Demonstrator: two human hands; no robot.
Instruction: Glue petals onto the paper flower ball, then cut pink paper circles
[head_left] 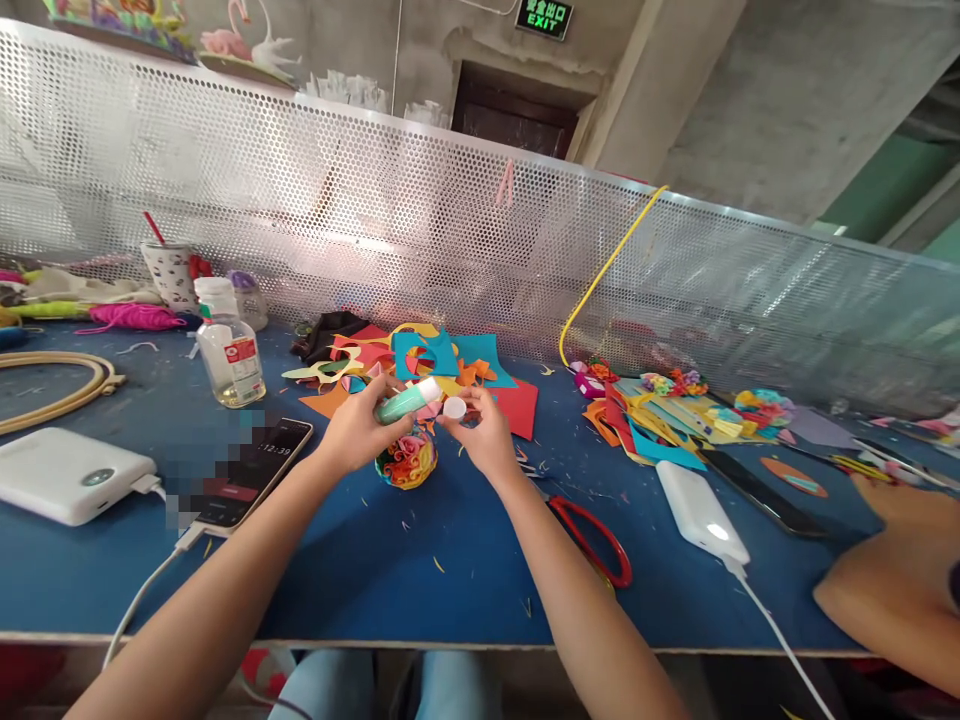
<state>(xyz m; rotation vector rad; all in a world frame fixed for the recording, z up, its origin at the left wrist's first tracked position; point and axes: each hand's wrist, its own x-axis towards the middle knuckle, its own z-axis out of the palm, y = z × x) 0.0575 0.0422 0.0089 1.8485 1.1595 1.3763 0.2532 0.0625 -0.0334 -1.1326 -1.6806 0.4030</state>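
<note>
Blue table (420, 570) across the whole lower view, backed by a perforated metal screen (420, 210) running from 9 to 3 o'clock. Scattered over the tabletop, small paper scraps.

At 9 o'clock, lying flat: white power bank (67, 475), cabled to a phone (251, 470) just beside it at 8 o'clock of centre. Farther out at 9, part of a wooden hoop (52, 385). At 10 o'clock, upright: clear plastic bottle (229, 355) with a white cap.

At 12 o'clock of the hands, heaped flat against the screen: coloured paper cutouts (442, 365). At 2 o'clock, a second pile of paper pieces (675, 415). At 3 o'clock, another white power bank (701, 510); at 4 o'clock, flat on the table, red-handled scissors (592, 540). Far at 4 o'clock, a co-worker's forearm (892, 570) resting on the table edge.

At centre, raised above the table: left hand (356, 430), fingers wrapped around a green glue stick (409, 400), tilted with its white end pointing to 2 o'clock. Just beside it at 3 o'clock: right hand (484, 430), fingertips pinching a small white cap (454, 407), apart from the stick's tip. Directly under the hands at 6 o'clock, resting on the table: rolled paper flower (409, 462) in red, orange and yellow.
</note>
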